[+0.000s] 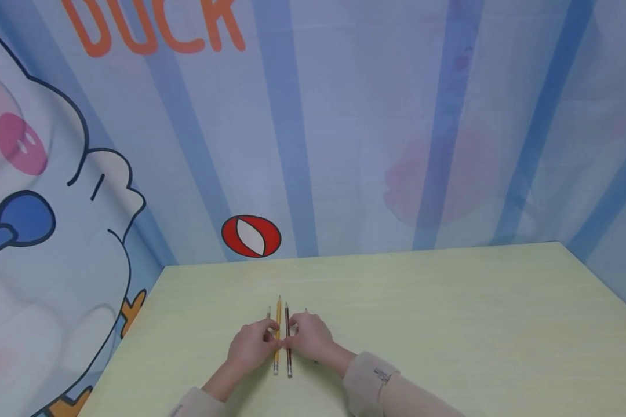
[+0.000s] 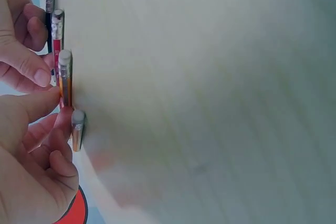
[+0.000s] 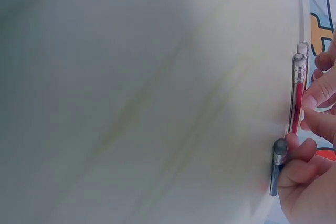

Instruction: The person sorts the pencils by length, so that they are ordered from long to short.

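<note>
Several pencils lie side by side on the table, nearly parallel, erasers toward me. My left hand [image 1: 251,346] pinches a yellow pencil [image 1: 279,310] between thumb and finger. Just right of it, my right hand [image 1: 313,337] holds a dark red striped pencil [image 1: 289,365] in the same way. The left wrist view shows the yellow pencil's whitish eraser end [image 2: 65,59] beside the red one. Left of these, another pencil [image 2: 78,129] is partly hidden by the left hand. A black pencil [image 3: 278,156] lies under the right hand's curled fingers, mostly covered in the head view.
The pale yellow table [image 1: 448,324] extends widely to the right of the hands. Behind it hangs a blue striped cloth [image 1: 344,145] with cartoon ducks and lettering. Beige sleeves [image 1: 370,376] cover the forearms.
</note>
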{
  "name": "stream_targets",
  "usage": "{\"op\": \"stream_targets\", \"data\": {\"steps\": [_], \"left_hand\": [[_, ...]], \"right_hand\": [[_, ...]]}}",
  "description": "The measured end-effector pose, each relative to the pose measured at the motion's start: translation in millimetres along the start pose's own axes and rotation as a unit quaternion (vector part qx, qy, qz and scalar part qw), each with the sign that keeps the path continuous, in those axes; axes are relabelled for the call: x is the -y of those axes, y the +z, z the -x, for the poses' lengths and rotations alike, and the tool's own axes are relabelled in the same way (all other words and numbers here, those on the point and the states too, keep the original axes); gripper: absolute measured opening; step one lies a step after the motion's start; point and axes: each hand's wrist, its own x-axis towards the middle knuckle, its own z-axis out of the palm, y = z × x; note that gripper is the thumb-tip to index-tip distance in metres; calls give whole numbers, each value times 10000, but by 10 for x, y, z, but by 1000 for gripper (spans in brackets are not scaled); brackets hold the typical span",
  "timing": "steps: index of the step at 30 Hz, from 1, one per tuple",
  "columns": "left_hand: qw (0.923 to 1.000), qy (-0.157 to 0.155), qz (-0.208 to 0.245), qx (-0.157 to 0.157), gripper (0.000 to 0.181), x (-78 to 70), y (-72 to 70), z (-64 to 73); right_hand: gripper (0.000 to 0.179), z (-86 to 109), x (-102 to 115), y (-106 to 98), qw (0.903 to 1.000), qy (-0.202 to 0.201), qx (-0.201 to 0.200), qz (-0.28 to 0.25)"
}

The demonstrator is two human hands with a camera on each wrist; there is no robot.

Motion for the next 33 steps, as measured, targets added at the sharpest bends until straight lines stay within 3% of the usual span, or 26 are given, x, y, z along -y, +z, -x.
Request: {"op": "stream_targets", "data": {"steps": [5,9,17,29,33], "left_hand": [[9999,-46,-56,-82,33,1,0,-33],[9997,-211,-72,32,38,-13,-3,-78],[9985,-452,-164,252,40,-33,-4,-124],[9982,-530,-185,233,38,-44,21,-135],[9975,-635,-187,253,39,-59,27,-138]], "right_hand": [[42,-30,4,12,9990,74,-9,449],[47,-13,26,2,9975,22,32,704],[44,16,48,-37,9956,35,146,929],[42,37,41,-46,9938,-8,71,1112],[33,40,46,-53,9931,-59,101,1167]]}}
